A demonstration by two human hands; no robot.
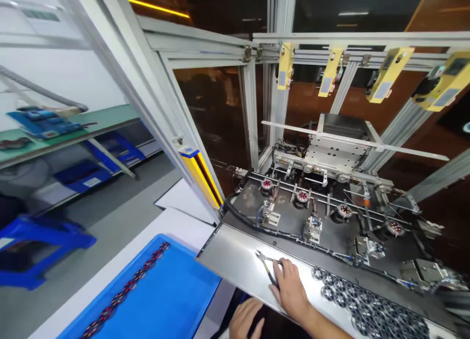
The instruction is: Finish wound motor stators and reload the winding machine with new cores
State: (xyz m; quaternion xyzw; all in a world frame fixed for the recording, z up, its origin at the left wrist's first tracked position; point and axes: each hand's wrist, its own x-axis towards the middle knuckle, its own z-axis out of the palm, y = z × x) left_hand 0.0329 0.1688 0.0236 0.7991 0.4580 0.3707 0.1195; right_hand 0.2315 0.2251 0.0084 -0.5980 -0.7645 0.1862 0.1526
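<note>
My right hand [291,289] lies on the metal ledge [235,260] at the front of the machine, fingers closed over the black handles of small pliers [265,263] whose tip points left. My left hand [246,320] hovers low at the ledge's front edge, fingers loosely apart, holding nothing. To the right of my right hand, several round metal parts [352,302] lie in rows on the ledge. A blue tray [172,300] to the left holds a line of dark red ring parts [125,287].
Behind the ledge, a black machine bed carries fixtures with red-wound round parts [302,196] along a rail. A yellow strip [201,180] runs down the aluminium frame post. Yellow boxes [385,74] hang overhead. A blue stool [40,243] stands on the floor at left.
</note>
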